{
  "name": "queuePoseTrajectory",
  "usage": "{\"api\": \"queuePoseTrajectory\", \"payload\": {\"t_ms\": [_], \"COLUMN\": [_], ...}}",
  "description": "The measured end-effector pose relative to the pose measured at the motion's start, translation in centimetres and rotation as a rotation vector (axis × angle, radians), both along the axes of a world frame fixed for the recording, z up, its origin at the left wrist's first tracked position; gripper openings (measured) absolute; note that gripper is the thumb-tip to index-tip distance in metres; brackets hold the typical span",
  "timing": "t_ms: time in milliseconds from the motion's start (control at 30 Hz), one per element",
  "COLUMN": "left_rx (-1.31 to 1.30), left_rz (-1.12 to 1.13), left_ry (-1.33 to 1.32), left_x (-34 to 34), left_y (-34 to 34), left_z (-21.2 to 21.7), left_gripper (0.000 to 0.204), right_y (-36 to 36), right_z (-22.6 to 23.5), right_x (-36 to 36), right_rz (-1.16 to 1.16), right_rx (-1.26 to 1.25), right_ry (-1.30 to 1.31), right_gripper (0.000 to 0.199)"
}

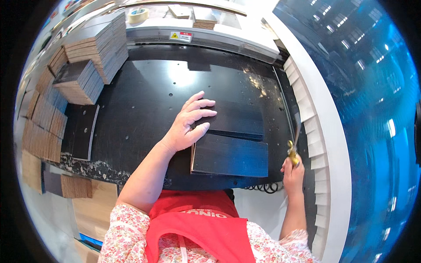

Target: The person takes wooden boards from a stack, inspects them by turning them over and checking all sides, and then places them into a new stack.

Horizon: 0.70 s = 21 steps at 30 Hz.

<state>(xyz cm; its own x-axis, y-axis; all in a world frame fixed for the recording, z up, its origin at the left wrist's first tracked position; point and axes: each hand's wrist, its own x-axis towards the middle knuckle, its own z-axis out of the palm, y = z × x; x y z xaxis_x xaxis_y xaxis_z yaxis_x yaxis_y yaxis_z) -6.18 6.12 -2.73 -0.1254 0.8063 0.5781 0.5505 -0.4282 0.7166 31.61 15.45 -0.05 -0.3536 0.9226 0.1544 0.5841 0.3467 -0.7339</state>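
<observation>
Two dark rectangular boards lie side by side on the black work surface (144, 87). The nearer board (232, 155) has a pale left edge, and the farther board (239, 119) sits just beyond it. My left hand (186, 122) rests at the left ends of the boards, fingers stretched out and apart, thumb near the gap between them. On the right, my right hand (294, 174) is closed around a yellow air blow gun (292, 151), its thin nozzle pointing away from me. A black coiled hose (267, 188) shows below the surface's front edge, left of that hand.
Tall stacks of cut boards (98, 46) stand along the left side. A single dark board (83, 131) lies in front of them. Sawdust (256, 83) is scattered at the far right. A white machine rail (324, 109) borders the right; a tape roll (138, 15) sits at the back.
</observation>
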Motion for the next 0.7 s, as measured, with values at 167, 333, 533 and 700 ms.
{"api": "queuePoseTrajectory", "payload": {"t_ms": [167, 333, 533, 700], "left_rx": [0.0, 0.004, -0.002, 0.028], "left_rz": [-0.002, 0.006, -0.009, 0.024], "left_ry": [0.007, 0.023, 0.065, 0.072], "left_x": [-0.1, 0.0, -0.2, -0.3], "left_y": [0.0, 0.0, 0.3, 0.2], "left_z": [0.2, 0.3, 0.3, 0.4], "left_gripper": [0.034, 0.034, 0.037, 0.04], "right_y": [1.4, 0.6, 1.1, 1.2], "right_z": [1.9, 0.3, -3.5, -4.8], "right_x": [-0.8, 0.9, 5.0, 7.2], "right_rz": [-0.026, -0.138, -0.498, -0.425], "right_rx": [0.044, -0.059, 0.192, 0.236], "right_ry": [-0.526, -0.76, -0.387, 0.015], "right_gripper": [0.031, 0.033, 0.032, 0.026]}}
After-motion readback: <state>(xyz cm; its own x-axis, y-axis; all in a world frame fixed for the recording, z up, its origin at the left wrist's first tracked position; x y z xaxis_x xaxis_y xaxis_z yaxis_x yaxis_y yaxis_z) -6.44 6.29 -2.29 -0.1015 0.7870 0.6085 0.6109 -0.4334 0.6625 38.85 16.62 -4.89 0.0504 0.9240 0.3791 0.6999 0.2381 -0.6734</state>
